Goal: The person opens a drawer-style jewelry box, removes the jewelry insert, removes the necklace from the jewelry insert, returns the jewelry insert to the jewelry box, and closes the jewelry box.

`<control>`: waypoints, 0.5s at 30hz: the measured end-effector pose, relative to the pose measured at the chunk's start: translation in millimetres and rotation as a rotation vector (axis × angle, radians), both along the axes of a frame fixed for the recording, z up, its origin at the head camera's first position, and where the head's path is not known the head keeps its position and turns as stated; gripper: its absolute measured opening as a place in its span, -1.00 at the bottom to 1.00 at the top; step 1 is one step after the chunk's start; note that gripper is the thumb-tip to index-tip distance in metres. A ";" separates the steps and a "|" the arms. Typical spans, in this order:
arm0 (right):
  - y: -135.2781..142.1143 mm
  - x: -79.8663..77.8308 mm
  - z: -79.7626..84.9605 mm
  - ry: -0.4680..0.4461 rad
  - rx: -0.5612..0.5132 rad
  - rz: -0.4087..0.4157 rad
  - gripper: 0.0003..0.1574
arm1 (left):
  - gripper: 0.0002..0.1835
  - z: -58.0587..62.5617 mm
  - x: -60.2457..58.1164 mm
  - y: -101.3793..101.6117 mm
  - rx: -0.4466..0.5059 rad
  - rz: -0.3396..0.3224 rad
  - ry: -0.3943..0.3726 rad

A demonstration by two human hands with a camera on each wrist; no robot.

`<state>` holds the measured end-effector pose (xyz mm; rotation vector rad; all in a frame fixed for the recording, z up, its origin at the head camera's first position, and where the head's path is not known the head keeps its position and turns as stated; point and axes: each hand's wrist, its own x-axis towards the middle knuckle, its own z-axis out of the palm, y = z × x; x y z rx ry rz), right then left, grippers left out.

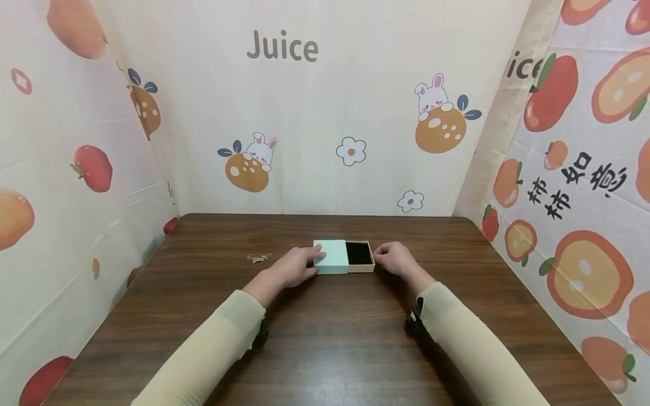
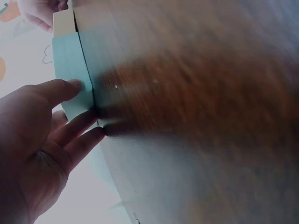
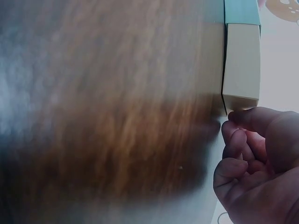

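Note:
A small drawer-style jewelry box lies across the far part of the table. Its mint-green sleeve is on the left, and the beige inner drawer with a black lining sticks out to the right. My left hand grips the sleeve's left end, thumb on its front side and fingers round the end. At the drawer's right end is my right hand, its thumb and curled index finger pinching right at the lower edge. Left of the box lies a thin silvery chain, bunched on the wood.
The brown wood-grain table runs up to a fruit-printed curtain behind the box. Similar printed sheets hang along the left and right sides. Dark wrist straps sit at both sleeve cuffs.

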<state>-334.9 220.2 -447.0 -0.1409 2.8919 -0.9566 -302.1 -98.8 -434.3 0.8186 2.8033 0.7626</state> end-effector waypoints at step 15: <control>-4.1 2.7 0.1 0.014 -0.030 0.006 -0.78 | -0.45 -2.1 -2.0 2.5 -0.028 0.015 0.007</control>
